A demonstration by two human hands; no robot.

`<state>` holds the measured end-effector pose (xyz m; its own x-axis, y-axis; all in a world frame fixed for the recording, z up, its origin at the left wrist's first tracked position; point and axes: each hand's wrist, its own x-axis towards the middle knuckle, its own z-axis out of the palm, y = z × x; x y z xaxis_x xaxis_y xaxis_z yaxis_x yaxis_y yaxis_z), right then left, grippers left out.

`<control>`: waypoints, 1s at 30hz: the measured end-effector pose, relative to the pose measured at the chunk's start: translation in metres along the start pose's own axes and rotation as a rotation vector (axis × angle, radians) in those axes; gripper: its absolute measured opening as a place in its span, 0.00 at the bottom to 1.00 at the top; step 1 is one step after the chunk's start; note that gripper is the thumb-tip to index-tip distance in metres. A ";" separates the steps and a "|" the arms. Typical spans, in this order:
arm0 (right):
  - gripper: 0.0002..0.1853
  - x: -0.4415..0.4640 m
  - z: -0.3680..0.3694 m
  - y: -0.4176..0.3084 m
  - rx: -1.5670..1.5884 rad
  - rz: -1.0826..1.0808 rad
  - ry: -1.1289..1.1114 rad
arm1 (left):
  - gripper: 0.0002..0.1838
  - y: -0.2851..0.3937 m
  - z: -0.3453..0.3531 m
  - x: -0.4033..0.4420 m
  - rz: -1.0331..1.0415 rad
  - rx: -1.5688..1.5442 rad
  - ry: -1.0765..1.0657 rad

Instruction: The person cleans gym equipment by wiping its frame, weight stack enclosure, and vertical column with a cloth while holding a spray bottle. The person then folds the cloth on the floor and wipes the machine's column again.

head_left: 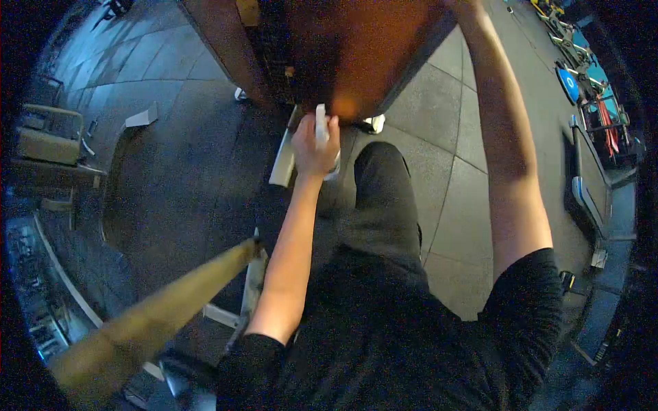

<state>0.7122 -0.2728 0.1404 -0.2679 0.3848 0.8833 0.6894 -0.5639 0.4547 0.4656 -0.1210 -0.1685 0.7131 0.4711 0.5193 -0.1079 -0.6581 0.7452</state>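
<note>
My left hand point(315, 147) is closed around a white object point(321, 125), whose narrow top sticks up past the fingers. It is just below the lower edge of a large reddish-brown panel point(384, 41). Raised at the top of the view, my right hand point(466, 5) is mostly cut off by the frame edge, beside the panel's right side; its fingers are hidden. A pale bar point(283, 161) lies just left of my left hand.
A long tan padded beam point(157, 294) crosses the lower left, beside a metal frame point(252, 284). Further left stands a padded seat point(48, 144). At the right are a dark bench-like machine point(591, 168), a blue disc point(567, 83) and red bands point(607, 123).
</note>
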 end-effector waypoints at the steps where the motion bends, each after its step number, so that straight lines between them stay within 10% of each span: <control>1: 0.32 -0.007 0.007 -0.008 0.004 -0.009 0.006 | 0.12 0.000 -0.010 -0.006 -0.084 -0.082 0.013; 7: 0.36 -0.211 0.115 -0.081 -0.009 0.236 0.234 | 0.06 -0.034 -0.047 -0.018 -0.068 0.051 -0.013; 8: 0.41 -0.242 0.087 -0.118 -0.030 0.106 -0.131 | 0.06 -0.028 -0.051 -0.022 -0.171 -0.026 -0.011; 9: 0.30 -0.319 0.120 -0.188 -0.096 0.296 -1.050 | 0.05 -0.029 -0.053 -0.028 -0.132 -0.026 -0.005; 11: 0.35 -0.488 0.116 -0.239 0.168 -0.081 -0.640 | 0.04 -0.021 -0.062 -0.046 -0.218 -0.045 -0.064; 13: 0.34 -0.517 0.095 -0.275 0.069 -0.462 -0.844 | 0.05 -0.025 -0.071 -0.073 -0.223 -0.122 -0.098; 17: 0.32 -0.515 0.064 -0.299 0.781 0.125 -1.297 | 0.05 -0.002 -0.094 -0.088 -0.322 -0.146 -0.168; 19: 0.33 -0.501 0.072 -0.285 -0.386 -0.832 -0.651 | 0.05 0.001 -0.098 -0.088 -0.312 -0.153 -0.176; 20: 0.35 -0.506 0.079 -0.275 -0.454 -0.794 -0.526 | 0.06 -0.003 -0.097 -0.089 -0.304 -0.126 -0.163; 22: 0.38 -0.361 0.073 -0.227 0.740 0.226 -1.717 | 0.06 -0.012 -0.093 -0.085 -0.250 -0.084 -0.125; 25: 0.26 -0.256 0.068 -0.133 -0.044 0.141 -1.282 | 0.05 -0.018 -0.087 -0.079 -0.255 -0.077 -0.126; 30: 0.21 -0.145 0.070 -0.077 -0.227 -0.012 -0.261 | 0.06 -0.026 -0.080 -0.076 -0.319 -0.138 -0.204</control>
<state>0.7447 -0.2341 -0.0307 -0.0741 0.5499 0.8319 0.5116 -0.6951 0.5051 0.3590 -0.0927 -0.1932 0.8471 0.5037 0.1694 0.0588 -0.4057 0.9121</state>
